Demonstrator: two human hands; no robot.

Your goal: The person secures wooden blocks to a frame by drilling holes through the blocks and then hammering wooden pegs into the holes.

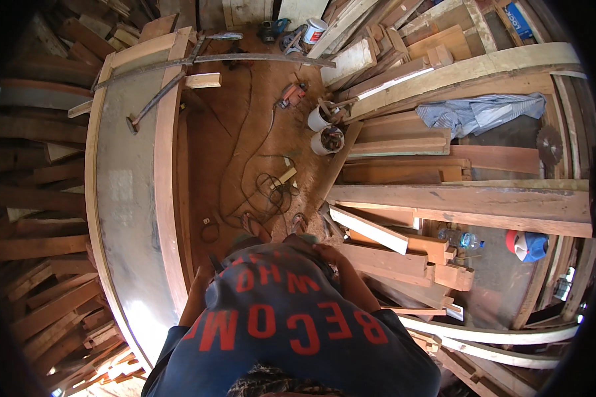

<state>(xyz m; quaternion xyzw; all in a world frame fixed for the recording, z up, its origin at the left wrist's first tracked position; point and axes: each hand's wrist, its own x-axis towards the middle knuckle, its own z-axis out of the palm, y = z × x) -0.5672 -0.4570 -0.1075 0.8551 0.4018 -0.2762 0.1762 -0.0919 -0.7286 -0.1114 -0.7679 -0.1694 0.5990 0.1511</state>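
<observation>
My left hand [204, 270] hangs at my left side, close to the long framed panel [122, 198] with a grey surface and wooden edges. A small dark thing shows beside that hand, but its kind is unclear. Against my right thigh rests my right hand [326, 253], near the stacked boards [384, 261]. The fingers of both hands are too small and partly hidden to read. Across the panel's far end lies a long metal bar clamp [258, 59]. A hammer [134, 123] sits on the panel just below it.
Loose cords [271, 192] coil on the brown floor by my feet. Two white buckets [328, 141] and an orange power tool [291, 94] stand farther off. Timber on the right carries a grey cloth [483, 112], plastic bottle [469, 241] and cap [528, 245]. More boards [36, 248] line the left.
</observation>
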